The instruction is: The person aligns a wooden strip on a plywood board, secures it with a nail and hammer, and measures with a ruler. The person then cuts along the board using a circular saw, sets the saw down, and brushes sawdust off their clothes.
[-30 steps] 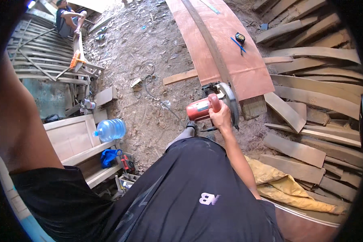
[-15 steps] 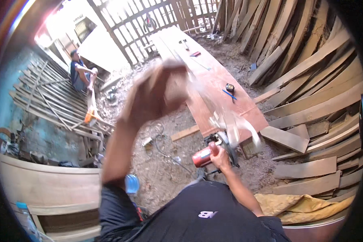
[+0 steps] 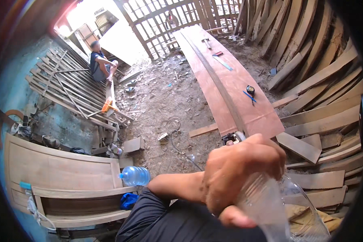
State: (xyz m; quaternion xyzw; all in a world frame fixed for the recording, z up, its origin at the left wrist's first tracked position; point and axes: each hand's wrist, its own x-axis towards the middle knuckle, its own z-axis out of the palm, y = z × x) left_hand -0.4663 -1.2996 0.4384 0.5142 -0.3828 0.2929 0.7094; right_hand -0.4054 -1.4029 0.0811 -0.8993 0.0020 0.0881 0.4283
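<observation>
Close up, my left hand [image 3: 246, 173] is closed around clear plastic eyewear [image 3: 266, 203], seemingly safety glasses, with a ribbed side piece and a curved transparent edge. Behind that hand, part of a circular saw [image 3: 238, 136] shows at the near end of a reddish plywood sheet [image 3: 213, 94]. My right hand is mostly hidden there; only a small skin-coloured bit shows by the saw, and its grip cannot be made out. A long wooden strip [image 3: 218, 80] runs lengthwise on the sheet. On it also lie a tape measure [image 3: 250, 90], a blue pencil-like stick [image 3: 249, 96], a handsaw [image 3: 222, 63] and a hammer [image 3: 207, 43].
Stacked planks [image 3: 330, 113] line the right side. At the left are wooden panels [image 3: 64, 161], a blue water jug [image 3: 135, 176] and leaning slats [image 3: 64, 84]. A person [image 3: 103, 64] sits farther back. A cable [image 3: 185, 155] crosses the littered ground.
My left hand, raised and blurred at the centre before, has come down right and closer with the clear eyewear. My right hand, visible on the circular saw before, is now mostly covered.
</observation>
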